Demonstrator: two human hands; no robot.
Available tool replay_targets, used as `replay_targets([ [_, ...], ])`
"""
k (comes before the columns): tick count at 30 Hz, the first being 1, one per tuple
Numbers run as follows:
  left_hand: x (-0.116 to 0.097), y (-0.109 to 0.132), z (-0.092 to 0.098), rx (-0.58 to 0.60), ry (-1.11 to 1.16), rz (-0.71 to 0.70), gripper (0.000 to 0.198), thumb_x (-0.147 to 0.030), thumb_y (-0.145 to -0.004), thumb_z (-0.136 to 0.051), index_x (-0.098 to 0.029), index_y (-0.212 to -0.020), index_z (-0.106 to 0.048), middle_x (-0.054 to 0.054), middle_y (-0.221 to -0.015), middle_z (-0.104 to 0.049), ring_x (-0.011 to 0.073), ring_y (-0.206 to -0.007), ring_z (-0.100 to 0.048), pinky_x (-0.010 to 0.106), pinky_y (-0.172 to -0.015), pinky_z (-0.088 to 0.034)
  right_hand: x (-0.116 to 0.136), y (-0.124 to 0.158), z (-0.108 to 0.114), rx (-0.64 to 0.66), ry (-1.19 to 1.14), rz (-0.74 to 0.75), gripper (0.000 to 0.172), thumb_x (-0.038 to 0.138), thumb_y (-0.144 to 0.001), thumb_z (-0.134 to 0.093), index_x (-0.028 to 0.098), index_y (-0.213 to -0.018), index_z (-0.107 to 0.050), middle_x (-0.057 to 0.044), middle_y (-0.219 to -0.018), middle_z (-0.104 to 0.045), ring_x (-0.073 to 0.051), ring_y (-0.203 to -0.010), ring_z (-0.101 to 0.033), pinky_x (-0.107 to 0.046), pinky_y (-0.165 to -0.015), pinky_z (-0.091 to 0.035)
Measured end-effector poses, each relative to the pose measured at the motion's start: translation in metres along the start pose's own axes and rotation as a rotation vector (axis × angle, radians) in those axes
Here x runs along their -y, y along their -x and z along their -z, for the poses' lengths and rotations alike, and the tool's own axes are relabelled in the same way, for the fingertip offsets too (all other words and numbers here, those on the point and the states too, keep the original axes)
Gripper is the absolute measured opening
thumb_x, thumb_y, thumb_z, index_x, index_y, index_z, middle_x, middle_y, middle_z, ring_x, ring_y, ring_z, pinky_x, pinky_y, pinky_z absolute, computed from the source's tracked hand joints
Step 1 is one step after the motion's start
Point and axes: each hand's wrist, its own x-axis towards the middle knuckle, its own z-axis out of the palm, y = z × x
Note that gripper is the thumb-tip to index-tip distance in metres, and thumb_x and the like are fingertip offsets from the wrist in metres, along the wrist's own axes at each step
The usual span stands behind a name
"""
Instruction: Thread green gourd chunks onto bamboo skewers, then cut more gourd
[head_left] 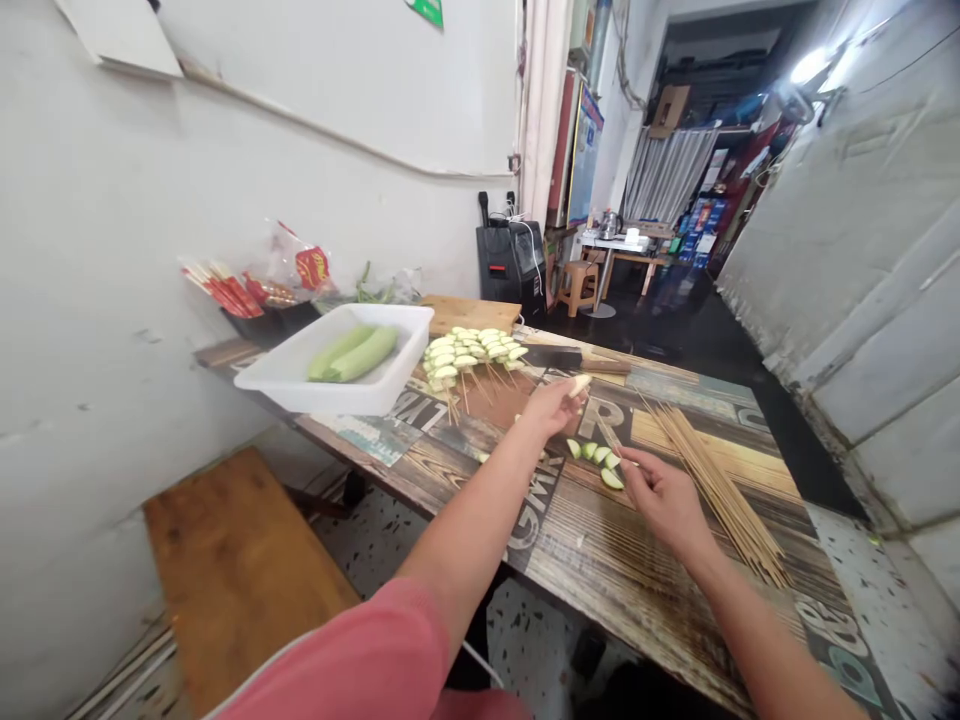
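My left hand [553, 408] is closed in a pinch on a pale zucchini slice [580, 384] above the table. In my right hand [664, 495], the fingers grip a thin, blurred stick that looks like a bamboo skewer [609, 434], its tip directed up and left. Several cut zucchini pieces [611, 479] with green skin lie on the table between my hands. Beyond my left hand, several skewered zucchini slices [469, 352] rest in a pile with their sticks toward me. A bundle of bare bamboo skewers [724, 490] lies right of my right hand.
A white plastic tub [259, 378] holds two whole zucchini [365, 353] at the table's left. Behind the pile are a wooden board [472, 312] and a dark-bladed knife [555, 356]. Packaged sticks [229, 292] stand by the wall, a black speaker [511, 265] past the far edge, and a wooden bench [240, 570] below left.
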Motion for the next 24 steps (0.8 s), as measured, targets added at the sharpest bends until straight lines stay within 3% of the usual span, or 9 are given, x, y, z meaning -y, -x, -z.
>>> replay_targets([
  [3,-0.0063,-0.0003,0.0011,-0.041,0.082,0.056,0.008,-0.009,-0.085,-0.055,-0.004,-0.084,-0.062,0.009,-0.072,-0.064,0.0062,-0.054,-0.057,0.01,-0.043,-0.041,0.0026,-0.0003,-0.0008,-0.017,-0.003,0.027,0.044,0.046,-0.077,-0.049,0.015,-0.099,-0.071,-0.008,-0.078,-0.072,-0.02,-0.065,-0.064,-0.028,-0.055,-0.047],
  [8,-0.0072,-0.0006,0.001,-0.046,0.107,0.071,0.011,-0.009,-0.087,-0.052,-0.003,-0.088,-0.062,0.009,-0.069,-0.063,0.007,-0.053,-0.056,0.01,-0.041,-0.042,0.0059,-0.0017,0.0038,-0.011,0.0,0.0,0.046,0.046,-0.076,-0.05,0.014,-0.101,-0.071,-0.008,-0.087,-0.073,-0.022,-0.073,-0.067,-0.031,-0.064,-0.051],
  [14,-0.0075,0.0011,0.0002,-0.003,0.088,0.056,0.011,-0.008,-0.087,-0.052,-0.003,-0.084,-0.061,0.01,-0.07,-0.063,0.0028,-0.046,-0.048,0.008,-0.037,-0.033,0.005,-0.0013,0.0061,0.017,-0.004,-0.008,0.045,0.046,-0.078,-0.05,0.015,-0.104,-0.071,-0.007,-0.084,-0.073,-0.022,-0.07,-0.067,-0.032,-0.062,-0.052],
  [19,-0.0077,0.0017,0.0001,0.026,0.08,0.058,0.009,-0.007,-0.085,-0.053,-0.003,-0.085,-0.061,0.011,-0.071,-0.063,0.0017,-0.044,-0.044,0.008,-0.035,-0.028,0.0047,-0.0016,0.005,-0.024,0.004,0.035,0.04,0.044,-0.076,-0.052,0.018,-0.097,-0.074,-0.007,-0.089,-0.073,-0.023,-0.079,-0.068,-0.034,-0.073,-0.053],
  [24,-0.0081,0.0009,0.0012,0.054,0.064,0.058,0.011,-0.006,-0.086,-0.051,-0.004,-0.078,-0.06,0.01,-0.069,-0.062,0.0011,-0.044,-0.042,0.008,-0.035,-0.026,0.0073,-0.0001,0.0062,0.003,0.03,0.027,0.041,0.044,-0.078,-0.05,0.018,-0.099,-0.073,-0.006,-0.08,-0.073,-0.024,-0.077,-0.067,-0.034,-0.068,-0.052],
])
